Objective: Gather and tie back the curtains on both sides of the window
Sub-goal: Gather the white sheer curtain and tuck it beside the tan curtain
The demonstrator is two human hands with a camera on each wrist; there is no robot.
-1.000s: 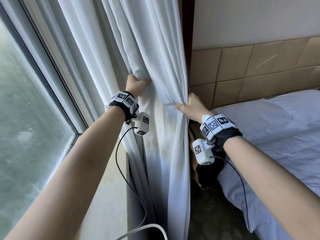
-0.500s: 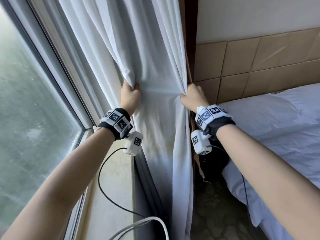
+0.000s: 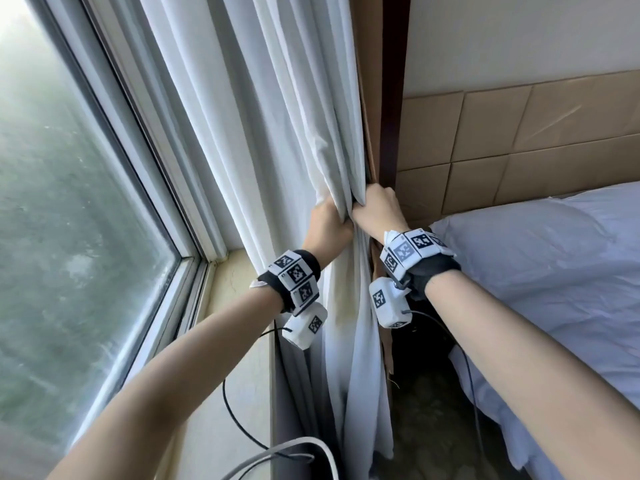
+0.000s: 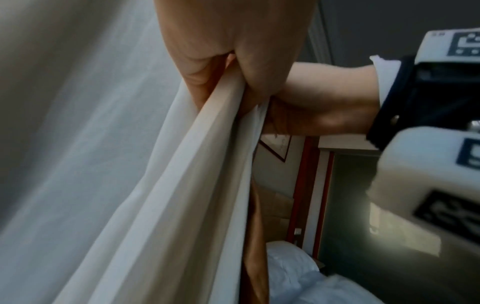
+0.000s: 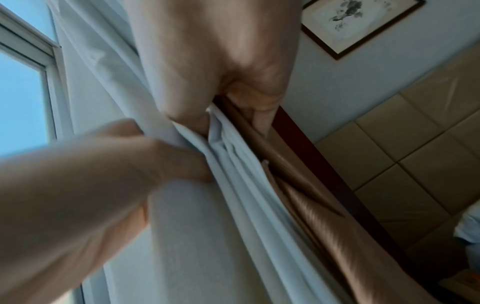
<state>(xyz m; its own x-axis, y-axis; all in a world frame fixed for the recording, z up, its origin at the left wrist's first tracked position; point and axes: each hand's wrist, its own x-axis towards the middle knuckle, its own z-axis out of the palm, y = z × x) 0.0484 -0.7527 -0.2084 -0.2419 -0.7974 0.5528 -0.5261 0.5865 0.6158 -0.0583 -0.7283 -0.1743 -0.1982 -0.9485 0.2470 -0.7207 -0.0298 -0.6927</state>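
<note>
A white curtain (image 3: 277, 109) hangs at the window's right side, bunched into narrow folds at mid height. My left hand (image 3: 329, 221) grips the folds from the left, and my right hand (image 3: 375, 211) grips them from the right, knuckles almost touching. The left wrist view shows fingers curled round the white curtain (image 4: 202, 164), with a tan curtain (image 4: 255, 257) behind it. The right wrist view shows my right hand (image 5: 207, 98) clutching the white folds (image 5: 233, 174) next to the tan curtain (image 5: 319, 222). No tie-back is visible.
The window glass (image 3: 69, 220) and its stone sill (image 3: 235, 375) fill the left. A bed with white linen (image 3: 536, 271) stands on the right below a tan padded headboard (image 3: 519, 140). A dark wooden post (image 3: 393, 98) runs behind the curtain. Cables (image 3: 242, 427) trail below my arms.
My hands have come together, the left moving right toward the right hand, squeezing the spread curtain into a narrow bundle near the wooden post.
</note>
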